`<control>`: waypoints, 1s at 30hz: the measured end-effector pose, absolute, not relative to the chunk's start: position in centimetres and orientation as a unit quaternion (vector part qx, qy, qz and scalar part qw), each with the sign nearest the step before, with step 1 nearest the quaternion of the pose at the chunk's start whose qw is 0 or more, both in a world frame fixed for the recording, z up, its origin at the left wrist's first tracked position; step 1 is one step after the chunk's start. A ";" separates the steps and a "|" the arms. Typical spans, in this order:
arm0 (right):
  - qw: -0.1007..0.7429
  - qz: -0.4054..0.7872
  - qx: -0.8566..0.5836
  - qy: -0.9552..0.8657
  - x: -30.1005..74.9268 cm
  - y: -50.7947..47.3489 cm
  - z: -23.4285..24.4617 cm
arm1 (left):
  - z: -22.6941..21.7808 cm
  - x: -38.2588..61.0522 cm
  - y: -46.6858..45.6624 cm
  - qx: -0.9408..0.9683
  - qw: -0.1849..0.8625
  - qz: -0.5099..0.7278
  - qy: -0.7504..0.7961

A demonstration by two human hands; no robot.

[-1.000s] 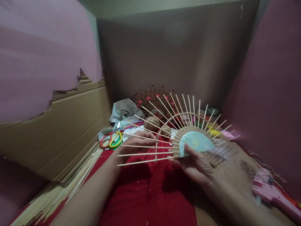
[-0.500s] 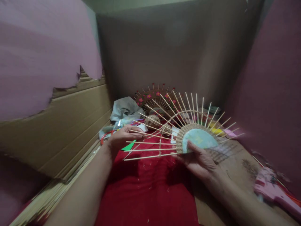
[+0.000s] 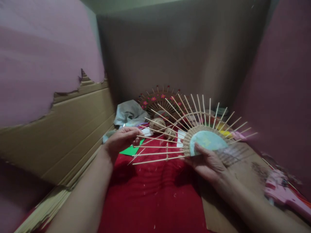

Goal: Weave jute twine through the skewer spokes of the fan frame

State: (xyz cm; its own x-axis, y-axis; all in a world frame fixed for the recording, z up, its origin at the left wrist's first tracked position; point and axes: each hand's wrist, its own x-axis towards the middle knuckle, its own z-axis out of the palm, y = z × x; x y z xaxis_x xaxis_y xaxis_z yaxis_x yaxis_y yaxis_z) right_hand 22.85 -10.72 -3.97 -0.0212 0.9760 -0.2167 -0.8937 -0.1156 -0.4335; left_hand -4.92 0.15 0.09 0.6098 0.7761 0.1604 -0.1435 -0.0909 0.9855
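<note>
We likely tautened the cord (image 3: 176, 122), our left grip (image 3: 123, 139) apparently pinching it farther from the fan (image 3: 211, 141) in our right grip (image 3: 209, 164).

— See anything behind the fan frame (image 3: 209, 142)?
— Yes, see twine balls (image 3: 157, 125), then a second fan (image 3: 157, 94) before the back wall (image 3: 170, 48).
— And sideways?
— See a glue gun (image 3: 279, 189) right, sticks (image 3: 47, 207) left along the cardboard panel (image 3: 77, 129).

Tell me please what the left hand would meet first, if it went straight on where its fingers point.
Probably the thin sticks of the fan held by the right hand: some ends show right by the left hand. Depth is unclear, so it might pass behind them.
</note>
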 end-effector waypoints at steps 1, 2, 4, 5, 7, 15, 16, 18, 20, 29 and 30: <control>0.662 0.707 -0.233 -0.084 22.8 -10.7 -3.9 | 0.1 -5.0 0.2 0.646 0.618 0.364 0.262; 0.667 0.704 -0.232 -0.082 22.8 -10.7 -4.0 | 0.1 -5.0 0.2 0.653 0.603 0.362 0.282; 0.671 0.699 -0.232 -0.089 22.8 -10.6 -4.2 | 0.5 -5.0 0.1 0.675 0.556 0.360 0.324; 0.671 0.696 -0.235 -0.096 22.8 -10.6 -4.3 | 0.7 -4.9 0.0 0.689 0.527 0.359 0.344; 0.673 0.689 -0.246 -0.107 22.8 -10.4 -4.7 | 1.3 -4.6 -0.5 0.717 0.470 0.344 0.384; 0.689 0.675 -0.242 -0.110 22.8 -10.3 -4.8 | 2.4 -4.2 -1.6 0.738 0.453 0.322 0.382; 0.687 0.677 -0.240 -0.105 22.8 -10.3 -4.8 | 2.2 -4.5 -1.4 0.732 0.475 0.317 0.372; 0.677 0.691 -0.232 -0.099 22.8 -10.4 -4.7 | 1.7 -4.9 -0.8 0.717 0.513 0.304 0.362; 0.664 0.707 -0.221 -0.104 22.7 -10.5 -4.7 | 1.0 -5.0 -0.2 0.707 0.537 0.290 0.357; 0.638 0.733 -0.200 -0.129 22.5 -11.0 -4.7 | 0.2 -0.4 -2.2 0.761 0.561 0.079 0.317; 0.634 0.735 -0.197 -0.135 22.4 -11.0 -4.7 | 0.2 0.0 -2.4 0.768 0.555 0.069 0.311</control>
State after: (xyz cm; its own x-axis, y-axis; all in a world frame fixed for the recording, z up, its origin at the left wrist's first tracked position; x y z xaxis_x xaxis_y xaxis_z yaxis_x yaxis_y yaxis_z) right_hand 22.43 -10.98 -4.71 -0.1183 0.9859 -0.1180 -0.8796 -0.1592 -0.4482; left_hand 0.05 -2.44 0.17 0.7970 0.5547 -0.2388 0.4010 -0.1904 0.8961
